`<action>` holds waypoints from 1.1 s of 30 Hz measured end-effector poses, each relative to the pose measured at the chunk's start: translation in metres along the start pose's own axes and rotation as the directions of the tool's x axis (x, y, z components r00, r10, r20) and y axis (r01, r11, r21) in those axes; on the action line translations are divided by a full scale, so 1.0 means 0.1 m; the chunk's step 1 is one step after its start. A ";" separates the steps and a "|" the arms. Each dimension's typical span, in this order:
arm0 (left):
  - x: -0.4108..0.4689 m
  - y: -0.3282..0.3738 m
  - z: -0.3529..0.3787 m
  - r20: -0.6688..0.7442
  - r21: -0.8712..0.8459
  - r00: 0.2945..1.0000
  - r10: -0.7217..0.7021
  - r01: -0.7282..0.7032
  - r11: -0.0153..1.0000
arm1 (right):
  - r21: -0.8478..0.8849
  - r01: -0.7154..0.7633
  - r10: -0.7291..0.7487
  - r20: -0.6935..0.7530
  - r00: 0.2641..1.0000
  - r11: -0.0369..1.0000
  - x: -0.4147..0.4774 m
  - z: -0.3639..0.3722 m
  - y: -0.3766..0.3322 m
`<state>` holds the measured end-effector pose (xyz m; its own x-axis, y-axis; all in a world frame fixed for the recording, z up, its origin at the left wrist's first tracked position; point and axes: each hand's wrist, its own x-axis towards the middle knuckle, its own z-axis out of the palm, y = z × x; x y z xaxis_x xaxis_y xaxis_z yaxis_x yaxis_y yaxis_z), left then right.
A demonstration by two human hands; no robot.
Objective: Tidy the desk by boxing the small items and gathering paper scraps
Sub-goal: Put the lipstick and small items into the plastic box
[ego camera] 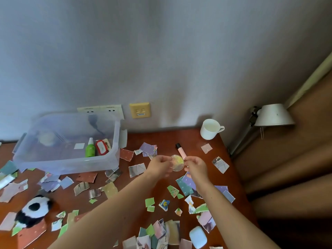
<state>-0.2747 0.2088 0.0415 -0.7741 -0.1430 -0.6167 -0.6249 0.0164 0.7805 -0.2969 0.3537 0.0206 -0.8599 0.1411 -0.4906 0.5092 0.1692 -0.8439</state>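
A small round iridescent disc hangs above the middle of the desk. My left hand pinches its left edge. My right hand pinches the right edge, just below a pink tube with a black cap lying on the desk. A clear plastic box stands at the back left and holds a green bottle, a red-edged item and a white round thing. Torn paper scraps lie scattered over the whole wooden desk.
A panda plush lies front left. A pale blue earbud case sits front right. A white mug stands at the back right near the wall. A grey lamp hangs beyond the desk's right edge.
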 end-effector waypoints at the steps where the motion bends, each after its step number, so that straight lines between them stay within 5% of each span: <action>1: 0.08 0.01 0.02 -0.011 0.047 1.000 0.020 -0.020 0.999 | -0.017 0.002 -0.002 0.001 1.000 1.000 0.09 0.01 0.00; 10: 0.70 -0.01 0.17 -0.044 0.366 0.988 0.148 -0.122 0.922 | -0.293 0.123 -0.118 0.034 0.992 0.948 0.74 0.07 0.00; 18: 1.06 -0.13 0.27 0.040 0.730 0.973 0.228 -0.184 0.658 | -0.504 0.230 -0.209 0.099 0.973 0.832 1.12 0.23 0.06; 26: 1.17 -0.26 0.32 0.101 0.890 0.949 0.298 -0.220 0.400 | -0.655 0.287 -0.251 0.151 0.956 0.699 1.31 0.35 0.11; 33: 1.19 -0.26 0.29 0.111 0.903 0.943 0.313 -0.227 0.364 | -0.665 0.274 -0.231 0.154 0.961 0.695 1.33 0.33 0.17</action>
<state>-0.3538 0.2199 -0.0553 -0.9369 -0.0204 -0.3491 -0.1440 0.9322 0.3320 -0.4042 0.3435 -0.0660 -0.9494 -0.0537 -0.3095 0.1423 0.8049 -0.5761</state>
